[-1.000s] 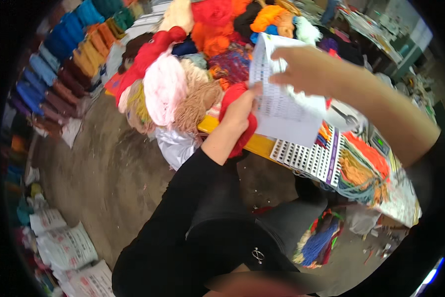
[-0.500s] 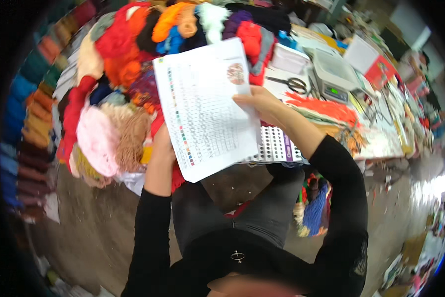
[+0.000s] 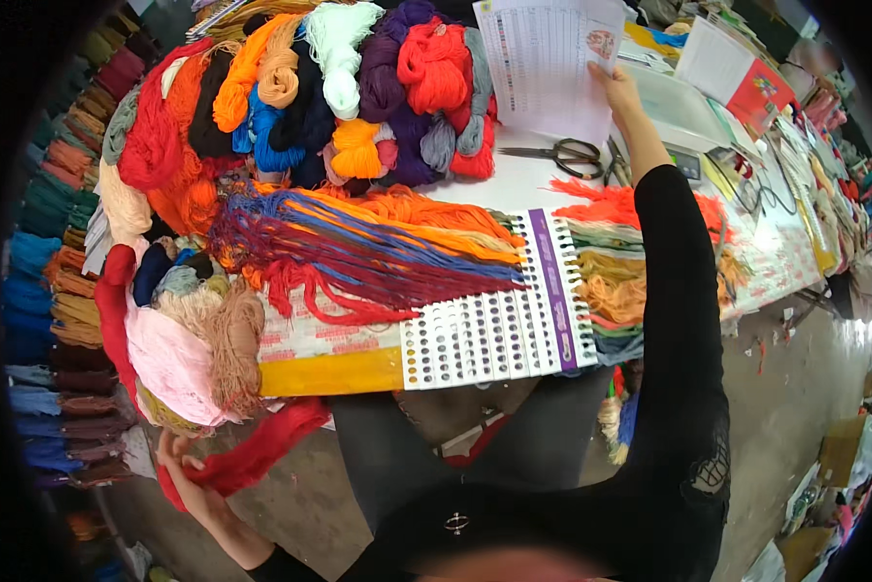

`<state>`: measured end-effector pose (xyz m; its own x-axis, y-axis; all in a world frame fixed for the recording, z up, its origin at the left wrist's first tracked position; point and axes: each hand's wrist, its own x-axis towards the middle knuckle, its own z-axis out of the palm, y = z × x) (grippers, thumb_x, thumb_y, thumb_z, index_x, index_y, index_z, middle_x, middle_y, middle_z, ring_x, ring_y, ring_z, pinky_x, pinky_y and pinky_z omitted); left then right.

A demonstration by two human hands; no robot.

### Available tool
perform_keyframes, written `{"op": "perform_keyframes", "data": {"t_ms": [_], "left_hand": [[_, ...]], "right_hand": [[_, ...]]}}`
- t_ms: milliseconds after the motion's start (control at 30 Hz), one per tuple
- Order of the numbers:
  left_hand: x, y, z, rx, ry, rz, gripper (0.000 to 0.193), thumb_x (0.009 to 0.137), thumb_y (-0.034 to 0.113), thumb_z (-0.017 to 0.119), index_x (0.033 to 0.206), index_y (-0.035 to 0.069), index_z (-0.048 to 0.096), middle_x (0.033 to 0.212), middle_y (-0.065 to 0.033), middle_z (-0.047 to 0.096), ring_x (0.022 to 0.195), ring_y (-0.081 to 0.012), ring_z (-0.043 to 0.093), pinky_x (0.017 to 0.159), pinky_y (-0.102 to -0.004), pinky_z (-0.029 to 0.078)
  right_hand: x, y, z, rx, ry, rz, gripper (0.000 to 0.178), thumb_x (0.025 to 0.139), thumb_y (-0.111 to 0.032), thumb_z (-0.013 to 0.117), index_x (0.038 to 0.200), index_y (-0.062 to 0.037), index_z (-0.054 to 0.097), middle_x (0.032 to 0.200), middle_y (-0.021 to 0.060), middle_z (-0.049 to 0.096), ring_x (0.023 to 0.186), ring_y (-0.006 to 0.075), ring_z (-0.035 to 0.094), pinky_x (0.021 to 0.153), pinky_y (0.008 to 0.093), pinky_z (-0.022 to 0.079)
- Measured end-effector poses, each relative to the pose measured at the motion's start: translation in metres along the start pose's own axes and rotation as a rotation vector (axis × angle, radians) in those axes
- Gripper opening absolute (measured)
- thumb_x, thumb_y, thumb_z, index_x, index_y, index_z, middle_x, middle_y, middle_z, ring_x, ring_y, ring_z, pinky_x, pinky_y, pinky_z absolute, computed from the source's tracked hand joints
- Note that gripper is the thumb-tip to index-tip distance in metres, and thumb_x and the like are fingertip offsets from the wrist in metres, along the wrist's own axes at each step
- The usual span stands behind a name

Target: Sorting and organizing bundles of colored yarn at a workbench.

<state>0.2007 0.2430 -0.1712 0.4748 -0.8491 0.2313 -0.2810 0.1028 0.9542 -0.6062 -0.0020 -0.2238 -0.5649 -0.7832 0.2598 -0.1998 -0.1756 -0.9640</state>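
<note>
My right hand [image 3: 613, 87] pinches the lower right side of a printed paper sheet [image 3: 543, 73] with a column of small coloured squares, raised over the back of the table. At the near left, below the table edge, my left hand [image 3: 182, 468] is at one end of a red yarn skein [image 3: 257, 453]. Its fingers are partly curled at the yarn, and the skein stretches right toward my thigh. Orange, blue and dark red strands [image 3: 387, 242] run across the table into a white card with punched holes [image 3: 475, 339] and a purple stripe [image 3: 560, 291].
Piled skeins [image 3: 344, 87] fill the back left. A pink skein [image 3: 179, 364] hangs over the near left corner. Black scissors [image 3: 562, 155] lie beside a clear-topped scale [image 3: 678, 112]. Shelves of folded yarn [image 3: 43, 291] stand at far left; a cardboard box [image 3: 839, 451] is on the right floor.
The sheet has moved up and away in my right hand, uncovering the strands and punched card. My left hand has left the sheet and moved down and left with the red skein.
</note>
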Motion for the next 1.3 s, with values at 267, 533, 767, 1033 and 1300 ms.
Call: {"op": "perform_keyframes", "data": {"t_ms": [267,533,767,1033,1300], "left_hand": [[-0.01,-0.037,0.029,-0.325,-0.009,-0.28,0.041,0.094,0.032,0.045,0.118,0.0,0.052,0.08,-0.0037,0.059,0.049,-0.0049,0.041,0.051,-0.0196,0.04],[-0.009,-0.082,0.043,-0.957,0.036,-0.86,0.033,0.092,0.016,0.049,0.114,-0.008,0.051,0.085,-0.0119,0.055,0.054,-0.008,0.041,0.05,-0.0166,0.037],[-0.02,-0.073,0.059,-0.796,0.103,-0.828,0.031,0.093,0.016,0.046,0.116,-0.004,0.051,0.084,-0.0095,0.057,0.051,-0.0084,0.04,0.054,-0.0207,0.041],[-0.03,-0.084,0.036,-0.838,0.01,-0.84,0.031,0.094,0.016,0.043,0.117,-0.003,0.05,0.08,-0.0082,0.054,0.052,-0.0079,0.039,0.054,-0.0207,0.04],[-0.05,-0.103,0.05,-1.007,-0.125,-0.909,0.029,0.093,0.024,0.048,0.102,-0.003,0.055,0.081,-0.0068,0.052,0.06,-0.0099,0.041,0.057,-0.0212,0.038]], "right_hand": [[0.004,0.067,0.034,-0.368,0.204,-0.119,0.033,0.071,-0.016,0.07,0.099,-0.001,0.063,0.088,0.0092,0.066,0.082,0.0204,0.061,0.072,0.0327,0.046],[0.001,0.09,0.024,-0.262,0.118,-0.016,0.03,0.075,-0.013,0.067,0.102,-0.0008,0.062,0.084,0.0074,0.065,0.077,0.0132,0.057,0.071,0.0301,0.045],[0.008,0.082,0.024,-0.605,0.392,0.054,0.019,0.077,-0.017,0.062,0.087,-0.0007,0.06,0.082,0.017,0.063,0.082,0.0326,0.061,0.073,0.0404,0.045],[0.02,0.092,0.017,-0.783,0.193,-0.175,0.027,0.074,-0.021,0.062,0.089,0.0005,0.058,0.083,0.0195,0.062,0.083,0.0369,0.059,0.074,0.0441,0.044],[-0.004,0.069,0.007,-0.897,0.238,-0.298,0.055,0.072,-0.024,0.067,0.113,0.0059,0.049,0.111,0.0259,0.056,0.107,0.0388,0.052,0.091,0.0401,0.04]]}}
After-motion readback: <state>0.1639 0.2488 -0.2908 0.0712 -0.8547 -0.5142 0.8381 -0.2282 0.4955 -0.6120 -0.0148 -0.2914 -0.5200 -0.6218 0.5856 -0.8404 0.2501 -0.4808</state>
